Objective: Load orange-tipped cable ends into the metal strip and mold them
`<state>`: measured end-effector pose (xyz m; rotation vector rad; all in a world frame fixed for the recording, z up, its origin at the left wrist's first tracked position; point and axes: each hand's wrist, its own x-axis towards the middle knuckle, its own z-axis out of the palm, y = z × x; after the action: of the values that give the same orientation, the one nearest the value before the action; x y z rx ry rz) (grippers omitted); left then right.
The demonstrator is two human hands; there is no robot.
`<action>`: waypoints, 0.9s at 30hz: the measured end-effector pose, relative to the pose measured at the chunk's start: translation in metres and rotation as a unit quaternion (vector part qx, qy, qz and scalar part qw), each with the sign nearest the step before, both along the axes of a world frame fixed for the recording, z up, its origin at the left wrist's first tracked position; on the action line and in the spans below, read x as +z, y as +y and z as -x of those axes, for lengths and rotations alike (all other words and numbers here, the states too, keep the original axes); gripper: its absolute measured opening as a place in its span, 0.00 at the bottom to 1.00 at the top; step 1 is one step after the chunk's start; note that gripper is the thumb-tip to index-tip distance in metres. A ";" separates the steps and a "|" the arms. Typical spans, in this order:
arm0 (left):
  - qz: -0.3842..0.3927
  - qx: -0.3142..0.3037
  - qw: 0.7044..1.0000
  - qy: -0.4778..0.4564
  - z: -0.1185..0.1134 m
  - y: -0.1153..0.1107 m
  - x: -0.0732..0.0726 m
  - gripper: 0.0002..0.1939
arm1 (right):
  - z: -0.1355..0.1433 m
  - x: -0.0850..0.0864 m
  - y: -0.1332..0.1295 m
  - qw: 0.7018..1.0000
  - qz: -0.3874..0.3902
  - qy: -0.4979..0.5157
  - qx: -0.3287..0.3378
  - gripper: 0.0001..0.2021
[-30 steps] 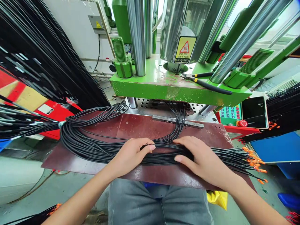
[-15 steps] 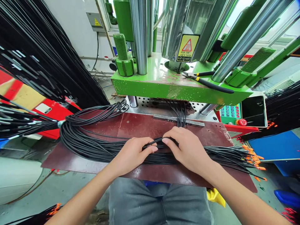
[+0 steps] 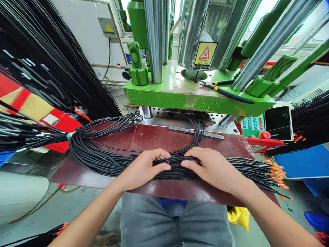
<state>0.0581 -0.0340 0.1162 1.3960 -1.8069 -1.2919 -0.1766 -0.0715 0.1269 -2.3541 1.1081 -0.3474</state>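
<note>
A thick bundle of black cables (image 3: 100, 161) lies across the brown board (image 3: 164, 190), looping at the left and ending in orange tips (image 3: 279, 175) at the right. My left hand (image 3: 146, 168) has its thumb and fingers closed round some black cables near the middle. Just to its right, my right hand (image 3: 210, 166) pinches the same cables between thumb and fingers. A short stretch of them shows between the two hands. More cables (image 3: 197, 128) curve from under the green press (image 3: 195, 101) down behind my right hand.
Pliers (image 3: 228, 92) with black and yellow handles rest on the press. A metal bar (image 3: 196, 132) lies at the board's back edge. A keypad (image 3: 253, 123) with a red button stands right. Hanging cables (image 3: 64, 61) fill the left.
My right hand has moved slightly right and down, its fingers now flatter over the cables. The gap between my hands has widened a little. The view has shifted slightly.
</note>
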 end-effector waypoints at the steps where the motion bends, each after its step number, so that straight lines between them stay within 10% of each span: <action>1: 0.001 0.004 1.000 0.005 0.000 0.000 0.000 0.07 | 0.002 0.001 0.001 1.000 0.000 0.002 0.006 0.08; 12: 0.113 -0.064 0.978 -0.165 0.004 0.002 -0.001 0.09 | -0.002 0.001 0.009 0.992 0.124 0.035 0.009 0.07; 22: 0.175 0.008 0.981 -0.089 -0.004 0.013 0.008 0.12 | 0.186 0.002 -0.013 0.941 0.237 0.164 -0.178 0.17; 27: 0.090 -0.131 0.967 -0.198 0.024 0.036 0.039 0.04 | 0.182 0.008 0.004 0.919 0.314 0.193 -0.138 0.20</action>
<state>0.0339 0.0016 0.1552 1.4234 -2.3796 -0.9809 -0.3591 -0.0678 0.1349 -2.9088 1.7348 -0.3921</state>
